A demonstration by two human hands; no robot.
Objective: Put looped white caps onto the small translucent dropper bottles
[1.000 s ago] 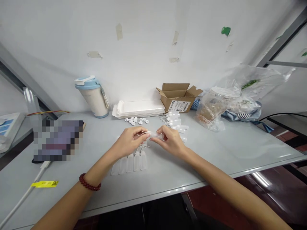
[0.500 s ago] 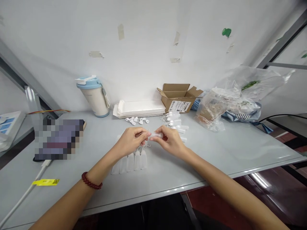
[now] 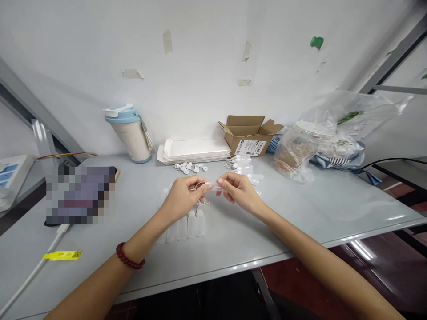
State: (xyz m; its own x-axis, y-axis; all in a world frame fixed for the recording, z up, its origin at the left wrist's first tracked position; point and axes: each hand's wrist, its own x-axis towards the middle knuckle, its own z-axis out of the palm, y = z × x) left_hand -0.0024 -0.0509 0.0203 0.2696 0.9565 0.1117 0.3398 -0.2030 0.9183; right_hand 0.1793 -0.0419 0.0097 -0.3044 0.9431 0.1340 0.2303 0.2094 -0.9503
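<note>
Between my hands, over the middle of the table, is a small clear plastic tube [image 3: 217, 187]. My left hand [image 3: 182, 195] is closed on its left end, where a thin pale loop shows at the fingers. At the other end, my right hand [image 3: 239, 192] pinches the tube between thumb and fingers. Below my left hand lies a row of flat translucent pieces [image 3: 191, 224] with thin hooks, partly hidden by that hand. Several small white caps [image 3: 189, 166] are loose behind my hands. Past my right hand are capped clear tubes [image 3: 245, 169] with white strings.
Flat white boxes [image 3: 196, 150] are stacked by the wall beside an open cardboard box [image 3: 251, 135]. A blue-lidded tumbler [image 3: 131, 135] stands at back left, near a blurred phone [image 3: 83, 193] with a white cable. Plastic bags [image 3: 296, 151] lie at right.
My right hand's fingers have shifted slightly right along the tube, now gripping it nearer the end. A pale loop at my left fingers shows more clearly.
</note>
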